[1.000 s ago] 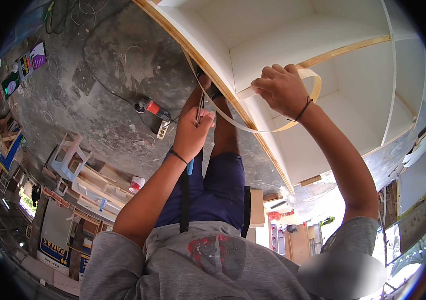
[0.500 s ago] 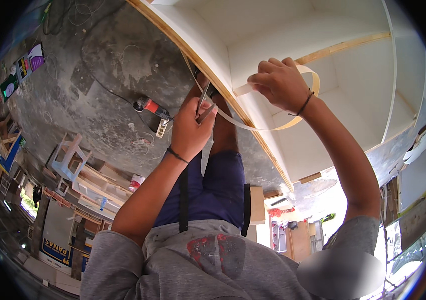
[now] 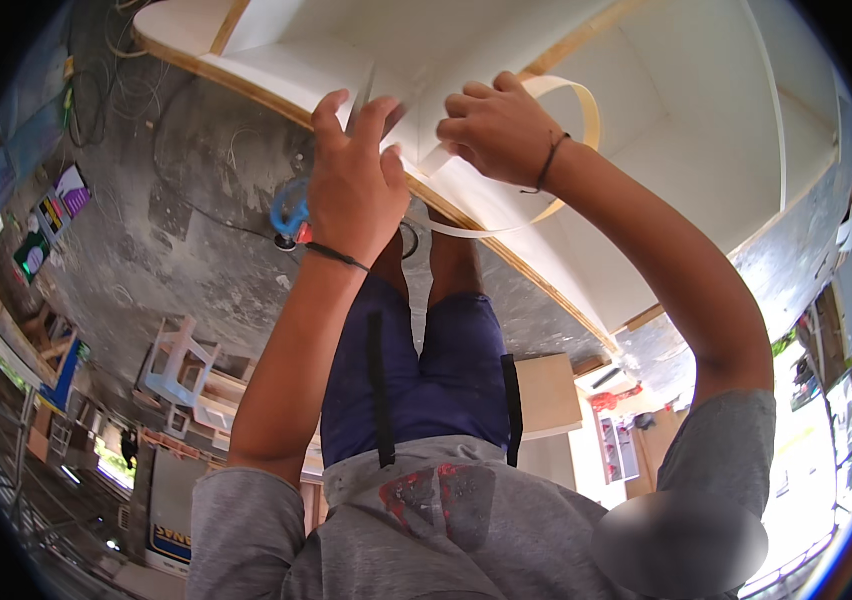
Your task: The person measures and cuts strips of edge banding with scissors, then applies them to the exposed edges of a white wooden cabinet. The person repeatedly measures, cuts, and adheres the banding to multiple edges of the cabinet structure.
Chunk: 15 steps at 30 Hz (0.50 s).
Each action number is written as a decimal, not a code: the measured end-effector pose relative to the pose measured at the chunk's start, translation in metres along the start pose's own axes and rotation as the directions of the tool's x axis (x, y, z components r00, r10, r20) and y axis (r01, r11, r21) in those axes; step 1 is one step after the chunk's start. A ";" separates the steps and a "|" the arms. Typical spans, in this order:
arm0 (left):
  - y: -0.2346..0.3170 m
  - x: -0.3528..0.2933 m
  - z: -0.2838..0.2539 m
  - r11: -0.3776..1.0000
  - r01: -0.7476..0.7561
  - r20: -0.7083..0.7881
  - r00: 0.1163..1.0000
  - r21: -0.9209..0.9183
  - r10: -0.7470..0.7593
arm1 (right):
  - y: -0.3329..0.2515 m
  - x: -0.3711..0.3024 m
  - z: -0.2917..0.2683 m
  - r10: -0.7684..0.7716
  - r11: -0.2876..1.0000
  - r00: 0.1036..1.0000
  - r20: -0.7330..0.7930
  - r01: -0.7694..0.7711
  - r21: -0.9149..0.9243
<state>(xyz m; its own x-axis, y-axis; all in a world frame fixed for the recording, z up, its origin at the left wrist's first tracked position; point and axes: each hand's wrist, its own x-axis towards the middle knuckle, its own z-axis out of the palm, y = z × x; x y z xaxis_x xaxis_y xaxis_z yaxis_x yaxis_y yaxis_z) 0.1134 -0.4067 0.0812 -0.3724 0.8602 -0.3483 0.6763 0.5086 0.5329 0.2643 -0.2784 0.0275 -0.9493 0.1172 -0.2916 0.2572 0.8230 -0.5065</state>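
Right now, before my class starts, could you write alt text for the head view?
A person's right hand holds a curling, cream-coloured flexible strip at a white box-shaped cabinet with pale wooden edges. Beside it, the left hand, fingers spread, holds what look like blue-handled metal scissors, their blades blurred and pointing toward the cabinet.

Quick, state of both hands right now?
Left hand: holding open scissors, somewhat blurred.
Right hand: closed on a curved pale strip.
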 end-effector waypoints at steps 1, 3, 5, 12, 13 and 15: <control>-0.001 0.000 0.005 0.995 -0.054 -0.019 0.998 0.081 0.056 | -0.001 0.000 -0.001 0.002 1.000 1.000 0.007 -0.002 0.007; -0.003 0.001 0.015 0.957 -0.158 -0.046 0.984 0.243 0.175 | -0.001 -0.003 0.003 0.006 1.000 0.999 -0.045 -0.006 0.004; -0.001 0.004 0.021 0.992 0.004 0.049 0.999 0.129 -0.011 | 0.004 -0.007 0.014 -0.018 1.000 0.983 -0.182 0.018 -0.002; 0.000 0.013 0.022 0.971 0.234 0.044 0.972 -0.054 -0.232 | 0.001 -0.007 0.015 0.043 0.998 0.996 -0.076 -0.046 -0.039; 0.002 0.013 0.023 0.983 0.181 0.011 0.984 -0.044 -0.180 | 0.002 -0.008 0.016 0.039 0.998 0.996 -0.085 -0.044 -0.047; 0.005 0.013 0.022 0.997 0.073 -0.054 0.996 -0.018 -0.074 | 0.002 -0.010 0.017 0.036 0.998 0.994 -0.101 -0.040 -0.043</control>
<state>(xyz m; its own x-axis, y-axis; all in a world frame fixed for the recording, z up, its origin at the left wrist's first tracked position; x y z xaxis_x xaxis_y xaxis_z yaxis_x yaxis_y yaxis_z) 0.1260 -0.3936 0.0621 -0.4552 0.8211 -0.3445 0.6355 0.5706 0.5202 0.2769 -0.2868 0.0155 -0.9529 0.2019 -0.2262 0.2871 0.8406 -0.4592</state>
